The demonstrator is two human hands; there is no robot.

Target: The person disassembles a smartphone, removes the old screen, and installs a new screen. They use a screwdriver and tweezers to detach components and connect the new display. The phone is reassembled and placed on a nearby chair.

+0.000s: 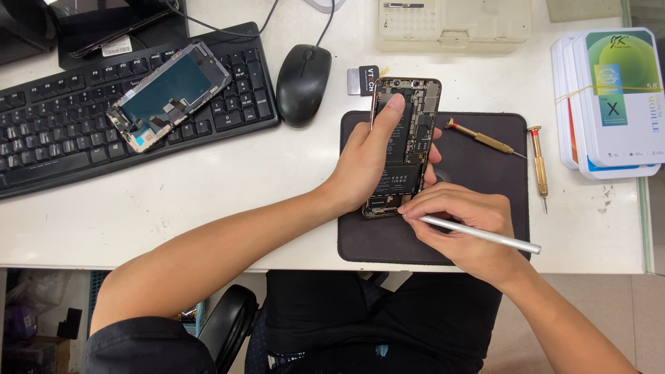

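My left hand grips an opened smartphone with its battery and circuit boards showing, held over a dark work mat. The thumb rests along the phone's upper left side. My right hand holds a slim silver tool like a pen, its tip at the phone's lower edge. A detached phone screen lies face down on the black keyboard.
Two brass-handled screwdrivers lie on the mat's right part. A black mouse sits beside the keyboard. Stacked phone-part boxes stand at the right, a beige parts case at the back.
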